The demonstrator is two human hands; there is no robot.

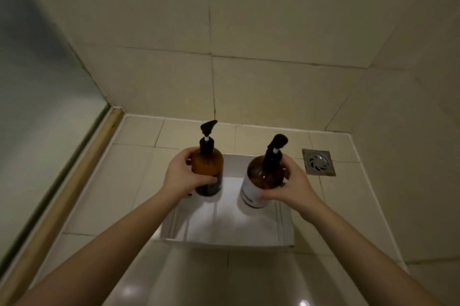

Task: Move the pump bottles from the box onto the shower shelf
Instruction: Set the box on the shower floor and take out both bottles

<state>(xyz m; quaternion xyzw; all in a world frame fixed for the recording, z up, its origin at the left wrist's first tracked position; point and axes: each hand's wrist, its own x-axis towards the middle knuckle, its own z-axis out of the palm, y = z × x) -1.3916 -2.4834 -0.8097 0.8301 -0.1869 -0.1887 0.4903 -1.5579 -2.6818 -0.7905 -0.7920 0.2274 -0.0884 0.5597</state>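
Head view shows both hands closed on amber pump bottles at the centre of the frame. The left hand [183, 176] wraps the body of the dark-labelled bottle [208, 171], fingers round its front and thumb near the shoulder. The right hand [288, 185] grips the white-labelled bottle [261, 181] from its right side, fingers low on the label, thumb up by the neck; this bottle leans toward the upper right of the frame. Both bottles are over the open white box [224, 228], which sits on the tiled floor [124, 181]; whether their bases still touch it cannot be told. The bottles look rigid and smooth, probably slick if damp, and their weight depends on fill, which the dark tint hides. The broad body looks the safest place to hold; the black pump head [208, 127] would likely sink or swivel if gripped. A metal drain [318, 162] lies at the right. No shower shelf is visible.
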